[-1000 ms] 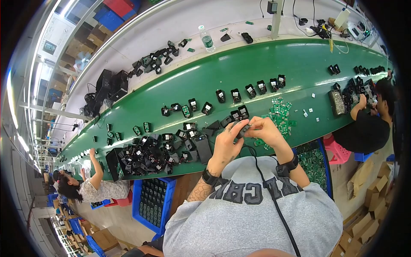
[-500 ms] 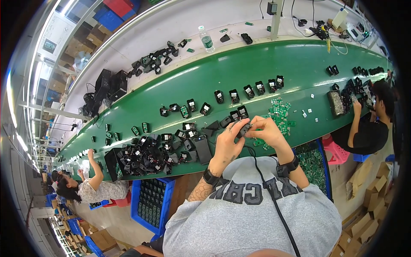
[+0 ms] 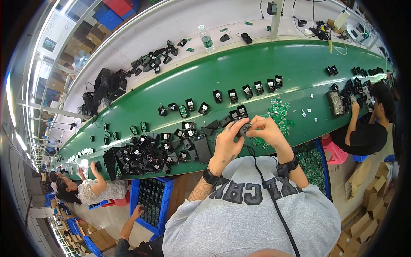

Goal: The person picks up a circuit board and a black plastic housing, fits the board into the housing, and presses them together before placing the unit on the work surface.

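Note:
My left hand (image 3: 227, 143) is closed around a small black plastic housing (image 3: 242, 129), held up above the near edge of the green bench. Against the housing's right side, my right hand (image 3: 267, 132) has its thumb and fingertips pinched together; what lies between them is too small to make out. Behind the housing stand open black housings (image 3: 238, 112) with parts inside. A loose heap of small green circuit boards (image 3: 279, 112) lies just beyond my right hand. To the left of my left hand is a flat black box (image 3: 201, 148).
A large heap of black housings (image 3: 143, 156) covers the bench at left. Beyond it, housings stand in a row (image 3: 247, 91). Blue crates (image 3: 133, 201) of boards flank me below the bench. Co-workers sit at left and right. A bottle (image 3: 206, 39) stands on the back ledge.
Another person's arm has come in at lower left, its hand at the blue crate. The row of housings has shifted slightly left. My hands have hardly moved.

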Demonstrator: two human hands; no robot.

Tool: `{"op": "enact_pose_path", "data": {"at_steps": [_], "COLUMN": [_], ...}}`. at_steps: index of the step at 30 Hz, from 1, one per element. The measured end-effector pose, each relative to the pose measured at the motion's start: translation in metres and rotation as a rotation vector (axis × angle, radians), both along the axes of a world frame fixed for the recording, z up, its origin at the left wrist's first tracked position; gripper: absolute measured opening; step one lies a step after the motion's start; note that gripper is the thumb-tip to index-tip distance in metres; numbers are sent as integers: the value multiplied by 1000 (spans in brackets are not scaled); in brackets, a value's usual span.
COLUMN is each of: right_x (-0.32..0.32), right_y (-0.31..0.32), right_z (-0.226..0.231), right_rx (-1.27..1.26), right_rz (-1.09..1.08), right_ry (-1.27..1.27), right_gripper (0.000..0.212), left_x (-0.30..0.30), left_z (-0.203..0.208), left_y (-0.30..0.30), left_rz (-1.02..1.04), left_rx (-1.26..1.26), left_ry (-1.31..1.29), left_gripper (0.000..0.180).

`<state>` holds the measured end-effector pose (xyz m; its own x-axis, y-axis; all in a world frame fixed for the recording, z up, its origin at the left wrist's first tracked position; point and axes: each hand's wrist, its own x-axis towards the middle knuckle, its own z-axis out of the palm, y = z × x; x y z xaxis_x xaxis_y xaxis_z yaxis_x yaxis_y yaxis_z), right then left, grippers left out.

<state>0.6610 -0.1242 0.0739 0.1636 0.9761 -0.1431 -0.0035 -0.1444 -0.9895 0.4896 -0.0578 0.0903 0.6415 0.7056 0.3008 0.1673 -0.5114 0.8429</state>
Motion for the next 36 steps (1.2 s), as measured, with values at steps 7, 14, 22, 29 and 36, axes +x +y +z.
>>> {"op": "enact_pose_path", "data": {"at_steps": [7, 14, 22, 29, 36], "right_x": [-2, 0, -3, 0, -15], "right_y": [0, -1, 1, -2, -3], "right_z": [-2, -3, -12, -21, -22], "right_rx": [-11, -37, 40, -27, 32], "right_rz": [-10, -7, 20, 38, -121], "right_ry": [16, 2, -24, 28, 14], "right_gripper": [9, 9, 7, 2, 4], "left_x": [-2, -4, -10, -13, -16], "left_z": [-3, -4, -3, -8, -10], "left_y": [1, 0, -2, -6, -5], "left_rz": [-15, -19, -25, -4, 10], "left_rx": [35, 58, 59, 163, 155], "left_ry": [12, 56, 34, 120, 123], "left_gripper": [61, 58, 59, 59, 57]}}
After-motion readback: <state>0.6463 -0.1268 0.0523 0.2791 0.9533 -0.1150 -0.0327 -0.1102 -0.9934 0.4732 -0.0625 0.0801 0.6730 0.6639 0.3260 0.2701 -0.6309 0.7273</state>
